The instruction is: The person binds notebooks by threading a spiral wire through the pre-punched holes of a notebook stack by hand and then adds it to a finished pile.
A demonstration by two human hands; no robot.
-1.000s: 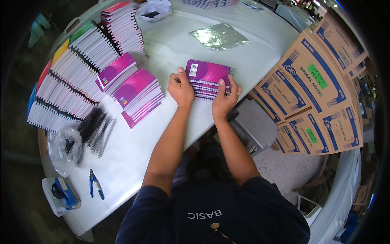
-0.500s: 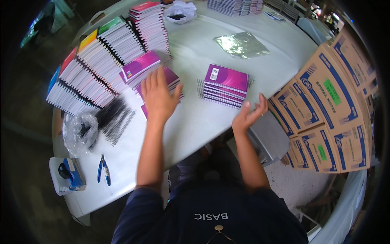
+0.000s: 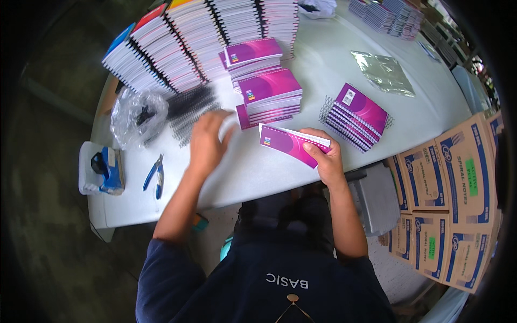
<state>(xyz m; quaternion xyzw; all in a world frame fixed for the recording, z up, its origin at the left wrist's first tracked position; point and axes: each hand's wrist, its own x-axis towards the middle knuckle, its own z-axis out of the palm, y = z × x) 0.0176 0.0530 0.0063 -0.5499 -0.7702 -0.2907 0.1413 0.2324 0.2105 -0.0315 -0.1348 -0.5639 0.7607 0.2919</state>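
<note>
In my right hand (image 3: 329,161) is a thin purple notebook (image 3: 291,145), pinched at its right end with the thumb on the cover. A row of punched holes runs along its upper edge, and no wire shows in them. My left hand (image 3: 207,145), a little blurred, is over the near edge of a pile of loose dark spiral wires (image 3: 188,116); its thumb stands apart from the fingers. Beyond the held notebook are stacks of purple notebooks (image 3: 272,86). To the right stands a pile of wire-bound purple notebooks (image 3: 360,116), spiral ends sticking out at its sides.
Tall stacks of bound notebooks (image 3: 194,43) line the far left. Nearer lie a clear plastic bag (image 3: 139,118), blue-handled pliers (image 3: 154,176) and a white tray (image 3: 89,180) with a blue tool. A clear plastic sheet (image 3: 383,72) lies far right; cardboard boxes (image 3: 452,188) stand beyond the table edge.
My right hand, empty before, now holds a purple notebook in front of the stacks. My left hand has moved from the stacks to the spiral wires. The view has shifted left.
</note>
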